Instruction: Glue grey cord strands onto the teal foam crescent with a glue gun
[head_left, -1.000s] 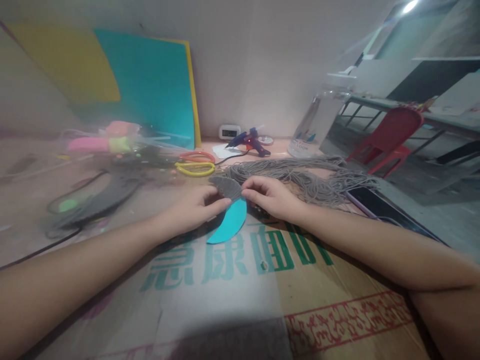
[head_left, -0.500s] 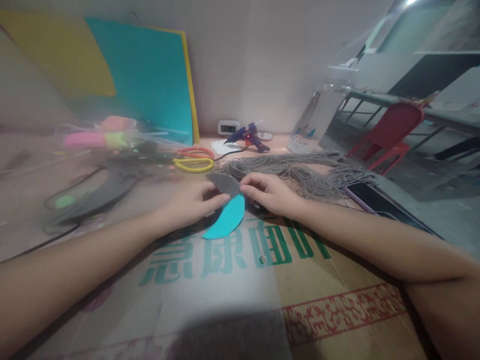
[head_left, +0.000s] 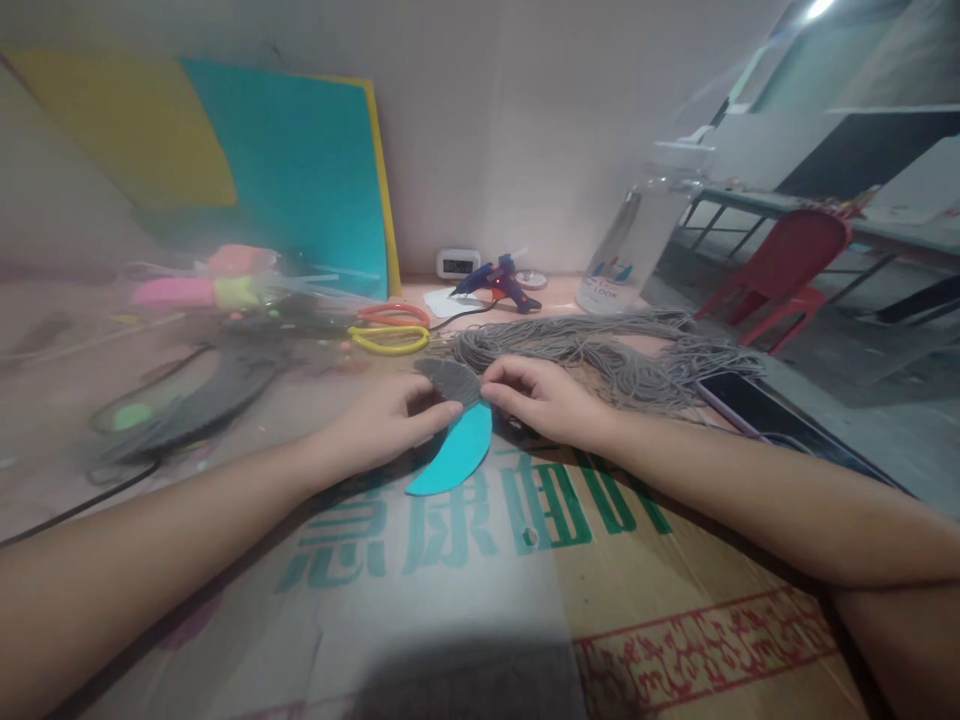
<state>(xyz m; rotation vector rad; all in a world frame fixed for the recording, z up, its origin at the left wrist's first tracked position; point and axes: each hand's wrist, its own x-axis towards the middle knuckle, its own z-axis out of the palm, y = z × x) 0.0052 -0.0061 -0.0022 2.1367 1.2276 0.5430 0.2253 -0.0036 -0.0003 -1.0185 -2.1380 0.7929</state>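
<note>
A curved turquoise piece (head_left: 457,455) sits at the centre of the frame, its upper part covered in grey cord (head_left: 448,382), its bare tip pointing down and left. The 2 hands are slightly apart, on either side of it: the left hand (head_left: 394,415) grips its left edge, thumb on top, while the right hand (head_left: 540,400) has thumb and fingertips pinched together at its right edge; what lies between them is too small to tell. Printed cardboard (head_left: 450,640) fills the lower frame. Right of centre lies a loose grey bundle (head_left: 637,350), with a phone (head_left: 795,430) beside it; a glue gun (head_left: 499,282) rests at upper centre.
</note>
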